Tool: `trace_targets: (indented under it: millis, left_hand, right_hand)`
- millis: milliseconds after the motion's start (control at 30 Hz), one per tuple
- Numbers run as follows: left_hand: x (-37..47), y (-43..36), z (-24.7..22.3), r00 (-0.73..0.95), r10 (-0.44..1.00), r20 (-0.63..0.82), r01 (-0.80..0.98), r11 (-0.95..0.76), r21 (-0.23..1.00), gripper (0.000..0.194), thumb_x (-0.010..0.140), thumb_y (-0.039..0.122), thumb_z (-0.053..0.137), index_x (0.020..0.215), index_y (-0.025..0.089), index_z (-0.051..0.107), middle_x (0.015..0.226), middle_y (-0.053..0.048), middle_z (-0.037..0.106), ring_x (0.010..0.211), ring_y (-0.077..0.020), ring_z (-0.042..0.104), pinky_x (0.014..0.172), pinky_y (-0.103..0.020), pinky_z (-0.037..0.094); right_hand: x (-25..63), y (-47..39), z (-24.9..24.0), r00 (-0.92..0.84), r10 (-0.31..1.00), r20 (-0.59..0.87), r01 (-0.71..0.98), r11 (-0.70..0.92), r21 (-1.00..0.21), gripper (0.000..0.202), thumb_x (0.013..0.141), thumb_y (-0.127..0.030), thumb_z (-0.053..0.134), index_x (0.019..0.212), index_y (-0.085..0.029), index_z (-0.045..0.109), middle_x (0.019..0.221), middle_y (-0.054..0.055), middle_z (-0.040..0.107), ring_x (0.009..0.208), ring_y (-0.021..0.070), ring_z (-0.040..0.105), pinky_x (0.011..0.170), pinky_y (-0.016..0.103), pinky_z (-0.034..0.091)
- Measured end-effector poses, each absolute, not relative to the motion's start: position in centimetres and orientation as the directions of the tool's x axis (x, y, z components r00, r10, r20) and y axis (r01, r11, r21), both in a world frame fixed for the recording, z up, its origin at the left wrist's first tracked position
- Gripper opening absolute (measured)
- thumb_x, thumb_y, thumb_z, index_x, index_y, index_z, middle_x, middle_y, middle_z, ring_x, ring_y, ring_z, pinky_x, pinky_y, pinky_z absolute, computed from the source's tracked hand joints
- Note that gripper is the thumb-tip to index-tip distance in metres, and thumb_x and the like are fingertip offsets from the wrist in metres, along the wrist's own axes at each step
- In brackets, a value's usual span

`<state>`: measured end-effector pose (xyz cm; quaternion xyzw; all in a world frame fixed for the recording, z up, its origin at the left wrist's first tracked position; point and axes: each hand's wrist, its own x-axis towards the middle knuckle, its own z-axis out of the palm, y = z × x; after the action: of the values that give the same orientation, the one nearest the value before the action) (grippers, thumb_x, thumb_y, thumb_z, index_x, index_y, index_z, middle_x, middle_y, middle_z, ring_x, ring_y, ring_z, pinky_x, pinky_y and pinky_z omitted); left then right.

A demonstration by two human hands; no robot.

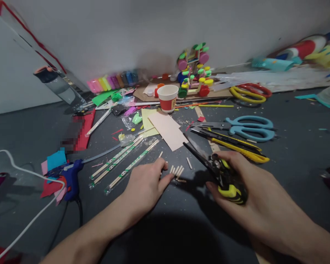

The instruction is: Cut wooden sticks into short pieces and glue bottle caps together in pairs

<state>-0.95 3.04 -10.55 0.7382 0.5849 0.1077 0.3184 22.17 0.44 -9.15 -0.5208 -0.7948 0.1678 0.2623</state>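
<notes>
- The right forearm (305,233) slants in from the lower right, with the right hand (255,198) raised and turned thumb side inward, fingers wrapped round the pliers (222,176).
- The pliers point up and leftward, away from the palm, presumably so the biting end stays clear of the fingers (the blades look parted, though blurred).
- The left forearm (96,231) comes in low; the left hand (147,181) rests palm down on the table (297,154), fingers bent, thumb apart from them. I cannot tell whether it pinches anything.
- The short sticks (177,170) lie bunched by the left thumb, between the hands, probably for easy reach.
- Left of them, wrapped chopsticks (130,168) lie slantwise, roughly parallel, perhaps for tidiness.
- The glue gun (73,179) lies further left.
- Beyond are the card (169,132), the knife (250,154) and the scissors (232,126).
- Farther back, the cup (167,102) stands upright.
</notes>
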Motion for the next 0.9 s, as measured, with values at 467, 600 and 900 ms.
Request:
trace_targets:
  millis: [467,600,900]
  left_hand:
    - [-2.2,2.7,-8.2,0.368,0.870,-0.328,0.524,0.098,0.846,0.011,0.091,0.025,0.055,0.081,0.021,0.054,0.075,0.001,0.064,0.066,-0.0139,0.050,0.061,-0.026,0.034]
    - [-2.6,2.8,-8.1,0.413,0.828,-0.379,0.177,0.335,0.925,0.012,0.091,0.029,0.062,0.089,0.018,0.058,0.075,-0.003,0.072,0.064,-0.0114,0.055,0.060,-0.022,0.038]
    - [-2.5,2.5,-9.3,0.456,0.794,-0.403,-0.210,0.536,0.818,0.017,0.079,0.028,0.079,0.083,0.014,0.071,0.065,-0.003,0.070,0.040,-0.0008,0.025,0.039,-0.019,0.011]
  right_hand:
    - [22.0,0.7,-9.6,-0.375,0.906,0.197,0.718,0.418,-0.556,0.028,0.086,-0.025,0.056,0.113,-0.020,0.052,0.086,0.003,0.067,0.072,0.0199,0.067,0.059,0.028,0.049]
    - [21.7,0.5,-9.7,-0.416,0.896,0.156,0.714,0.428,-0.554,0.030,0.082,-0.022,0.055,0.111,-0.019,0.053,0.088,0.005,0.068,0.075,0.0217,0.067,0.061,0.029,0.049]
    - [21.3,0.0,-9.8,-0.479,0.872,0.100,0.697,0.447,-0.560,0.026,0.082,-0.020,0.051,0.108,-0.021,0.052,0.091,0.004,0.067,0.078,0.0216,0.066,0.064,0.031,0.049]
